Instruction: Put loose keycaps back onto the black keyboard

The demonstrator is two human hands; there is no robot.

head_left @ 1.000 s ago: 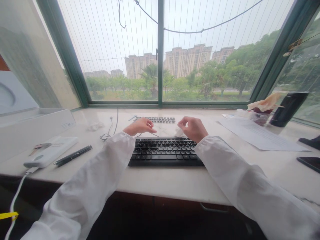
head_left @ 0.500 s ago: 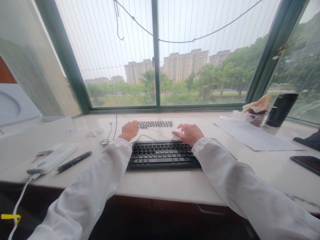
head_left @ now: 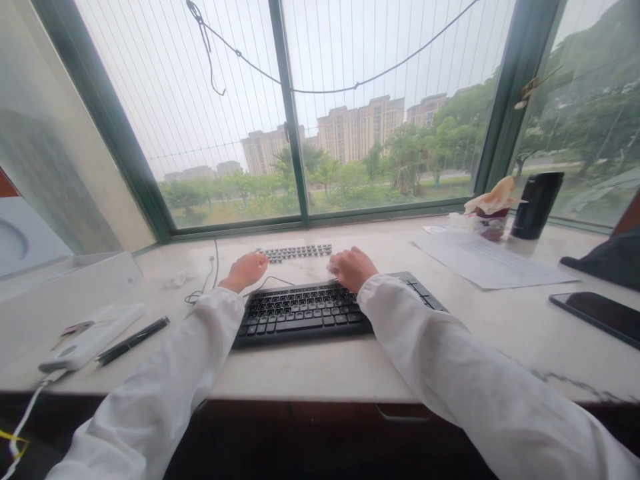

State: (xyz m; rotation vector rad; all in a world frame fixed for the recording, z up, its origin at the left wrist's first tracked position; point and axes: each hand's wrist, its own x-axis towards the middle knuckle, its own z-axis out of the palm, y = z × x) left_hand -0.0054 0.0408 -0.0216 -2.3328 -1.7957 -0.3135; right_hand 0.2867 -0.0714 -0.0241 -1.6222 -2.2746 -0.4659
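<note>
A black keyboard (head_left: 300, 313) lies at a slight tilt on the white marble-like sill; its upper rows look bare of caps, while lower rows carry keycaps. Behind it, loose keycaps (head_left: 297, 253) stand lined up in rows. My left hand (head_left: 247, 271) is closed at the left end of those rows; its fingertips are too small to show what they pinch. Over the keyboard's upper right part, my right hand (head_left: 354, 268) is closed with a bit of white tissue (head_left: 331, 268) showing at its fingers.
To the left are a black pen (head_left: 133, 341), a white power strip-like device (head_left: 93, 337), a thin cable (head_left: 214, 267) and a clear box (head_left: 70, 293). Rightward lie a printed sheet (head_left: 493, 260), a black tumbler (head_left: 537, 205), a phone (head_left: 600, 315) and a dark cloth-like item (head_left: 610, 260).
The view has tilted and shifted right. My right hand's fingers, spread before, have closed round the white tissue. My left hand stays by the left end of the keycap rows.
</note>
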